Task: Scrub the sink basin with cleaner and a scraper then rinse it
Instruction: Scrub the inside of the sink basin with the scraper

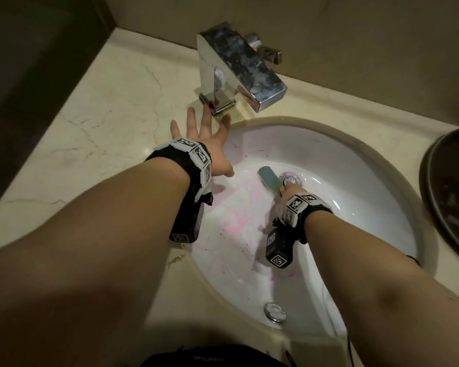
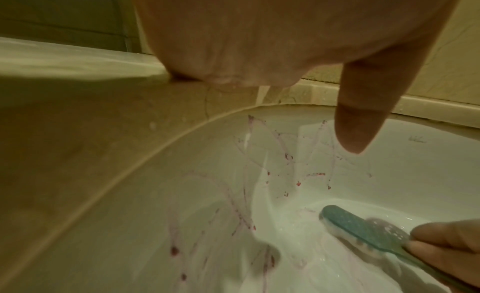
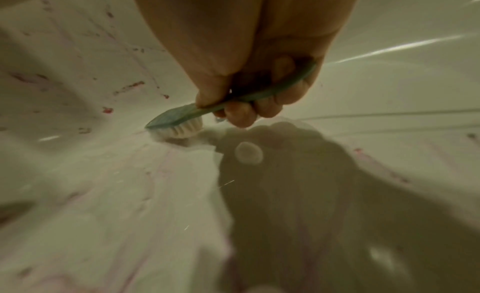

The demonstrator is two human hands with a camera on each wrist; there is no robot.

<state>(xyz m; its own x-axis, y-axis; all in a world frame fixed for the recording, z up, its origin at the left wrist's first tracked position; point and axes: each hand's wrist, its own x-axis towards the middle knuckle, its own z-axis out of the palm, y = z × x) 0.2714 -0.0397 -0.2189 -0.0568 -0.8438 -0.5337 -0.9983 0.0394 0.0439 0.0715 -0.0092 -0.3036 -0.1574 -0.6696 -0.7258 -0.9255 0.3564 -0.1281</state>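
Our right hand (image 3: 241,88) curls round the green brush (image 3: 182,121), bristles down on the basin (image 1: 355,181) floor beside the drain (image 1: 291,178). Our left hand (image 1: 204,144) spreads flat at the basin's far-left rim, holding nothing.

Faucet (image 1: 239,67) overhangs basin (image 1: 368,181) rear; centre open.

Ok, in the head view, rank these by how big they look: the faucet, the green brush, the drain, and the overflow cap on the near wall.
1. faucet, clearly largest.
2. green brush, partly hidden by the right hand.
3. and 4. drain and overflow cap: they look alike; the hand covers part of the drain, so no ranking.
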